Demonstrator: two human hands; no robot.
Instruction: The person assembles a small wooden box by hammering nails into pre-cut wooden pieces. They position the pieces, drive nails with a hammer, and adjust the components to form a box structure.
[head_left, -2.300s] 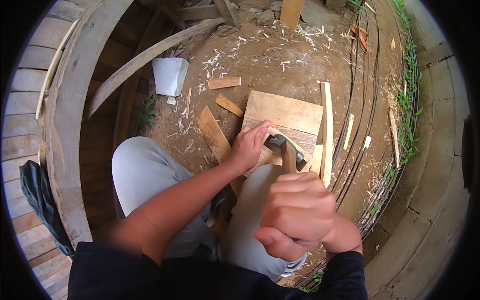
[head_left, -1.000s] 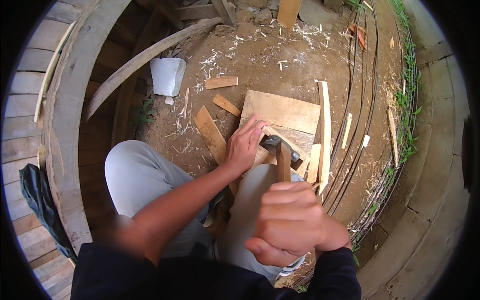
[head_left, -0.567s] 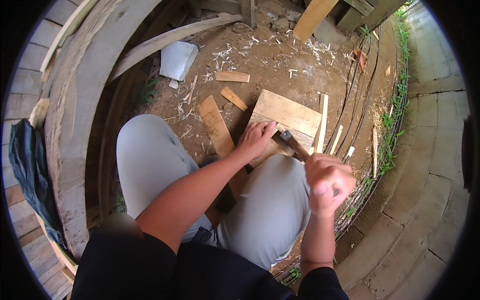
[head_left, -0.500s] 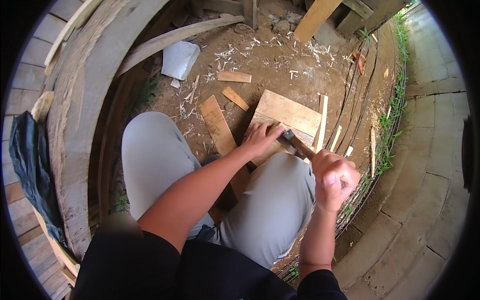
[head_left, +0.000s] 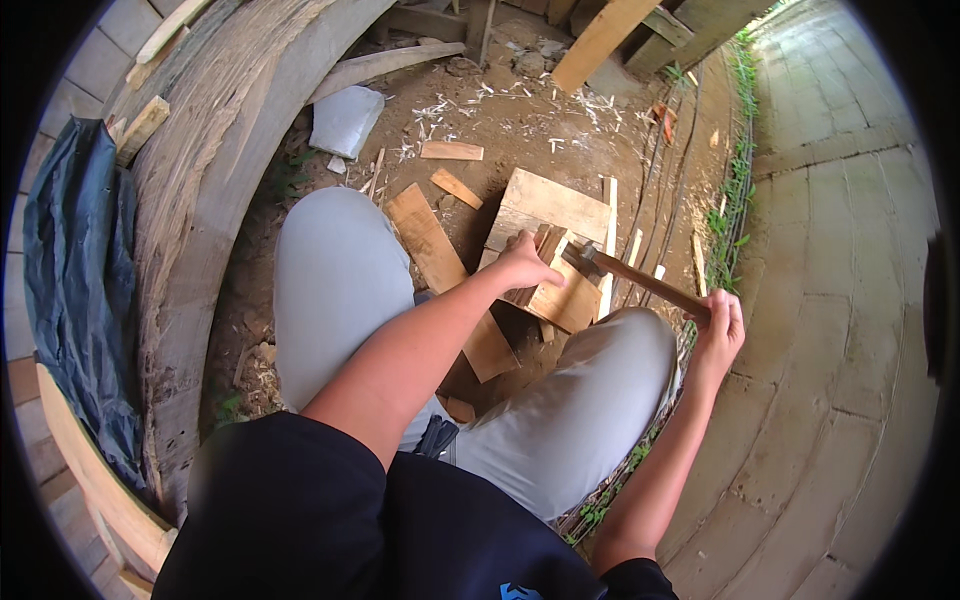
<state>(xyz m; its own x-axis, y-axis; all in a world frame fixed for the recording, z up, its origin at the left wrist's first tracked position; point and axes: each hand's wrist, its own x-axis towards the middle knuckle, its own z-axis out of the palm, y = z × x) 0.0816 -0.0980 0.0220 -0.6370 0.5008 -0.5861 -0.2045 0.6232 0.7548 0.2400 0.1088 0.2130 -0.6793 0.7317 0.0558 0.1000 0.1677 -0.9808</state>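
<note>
Wooden throughout, the work centred on one square plywood board (head_left: 548,205) lying on the dirt ahead of the person's knees. Upon the near edge of that board, the left hand (head_left: 527,268) pinched a thin wood strip (head_left: 535,265) upright, fingers curled about it. One hatchet (head_left: 585,258) met that strip with its dark head; its long wooden handle slanted away right of the board into the right hand (head_left: 718,330), which was closed tight about the handle's end. Left of the board lay one long plank (head_left: 440,265), and beyond it two short offcuts (head_left: 452,151). One white crumpled bag (head_left: 345,120), without visible markings, sat farther left of the board.
</note>
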